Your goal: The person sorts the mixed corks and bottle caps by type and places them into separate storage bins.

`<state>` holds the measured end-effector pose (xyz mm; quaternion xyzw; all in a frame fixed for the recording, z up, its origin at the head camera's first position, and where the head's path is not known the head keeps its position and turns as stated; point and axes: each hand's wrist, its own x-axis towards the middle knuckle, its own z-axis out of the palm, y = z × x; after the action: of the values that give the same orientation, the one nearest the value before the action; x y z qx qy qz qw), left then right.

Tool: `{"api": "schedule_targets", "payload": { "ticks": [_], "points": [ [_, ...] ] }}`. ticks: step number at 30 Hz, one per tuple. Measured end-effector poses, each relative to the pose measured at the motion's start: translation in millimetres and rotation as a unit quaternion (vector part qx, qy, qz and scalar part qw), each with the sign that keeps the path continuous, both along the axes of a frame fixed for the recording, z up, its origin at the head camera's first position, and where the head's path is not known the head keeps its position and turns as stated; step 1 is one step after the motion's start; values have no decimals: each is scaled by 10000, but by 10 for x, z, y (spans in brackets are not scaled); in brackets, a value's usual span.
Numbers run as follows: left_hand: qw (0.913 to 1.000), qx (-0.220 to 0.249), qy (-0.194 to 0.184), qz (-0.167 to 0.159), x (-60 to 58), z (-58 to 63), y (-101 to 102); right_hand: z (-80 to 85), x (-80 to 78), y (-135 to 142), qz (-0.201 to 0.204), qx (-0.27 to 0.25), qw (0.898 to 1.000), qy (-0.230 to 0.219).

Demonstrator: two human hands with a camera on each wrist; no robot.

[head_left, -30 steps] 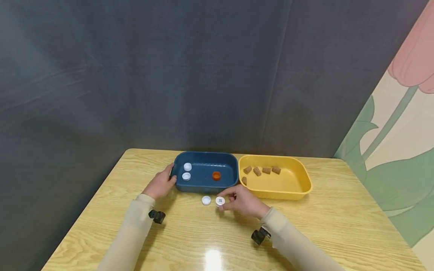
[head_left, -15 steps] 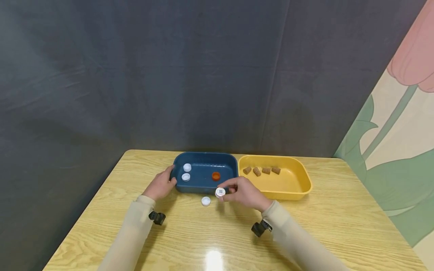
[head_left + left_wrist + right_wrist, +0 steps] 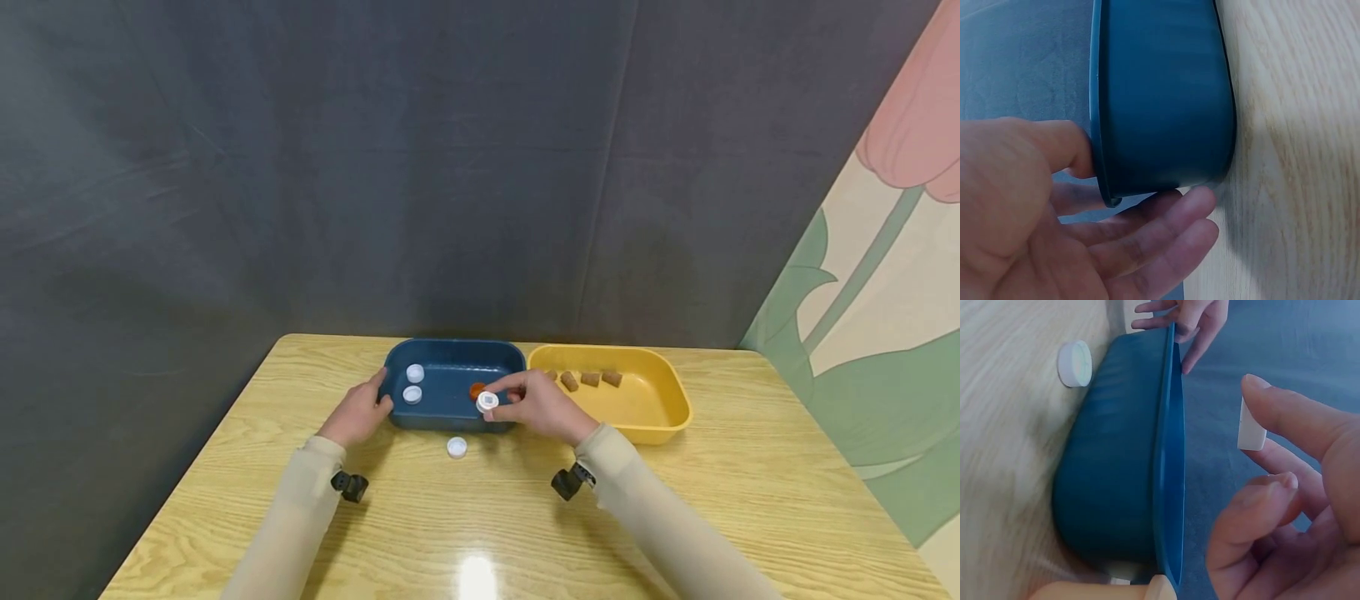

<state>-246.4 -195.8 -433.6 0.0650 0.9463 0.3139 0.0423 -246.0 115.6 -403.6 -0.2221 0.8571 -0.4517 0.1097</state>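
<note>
My right hand pinches a white bottle cap between thumb and fingertips, over the front rim of the blue bin. The right wrist view shows that cap edge-on, raised outside the bin's wall. At the bin's left end, my left hand grips the rim, its thumb over the edge and the other fingers along the outer wall. Inside the bin lie a white cap, another white cap in front of it, and an orange cap partly covered by my right fingers. One white cap rests on the table before the bin.
A yellow bin stands right beside the blue one, with several brown corks in it. Both bins are near the back of the wooden table. Behind them hangs a dark curtain.
My right hand has lifted the white cap off the table and carried it away from me, up over the blue bin's front edge. The left hand stays at the bin's left end.
</note>
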Motion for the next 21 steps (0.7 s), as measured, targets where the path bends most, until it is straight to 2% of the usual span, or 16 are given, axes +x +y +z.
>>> {"api": "schedule_targets", "payload": {
  "ticks": [11,17,21],
  "points": [
    [10000,43,-31,-40,4,2,-3,16,-193,-102,-72,-190,9998,56],
    [10000,7,-11,-45,-12,-3,-12,45,-330,-209,-295,-11,9995,-91],
    [10000,10,-21,-36,-11,2,-10,46,-435,-283,-311,146,9994,9]
  ]
}}
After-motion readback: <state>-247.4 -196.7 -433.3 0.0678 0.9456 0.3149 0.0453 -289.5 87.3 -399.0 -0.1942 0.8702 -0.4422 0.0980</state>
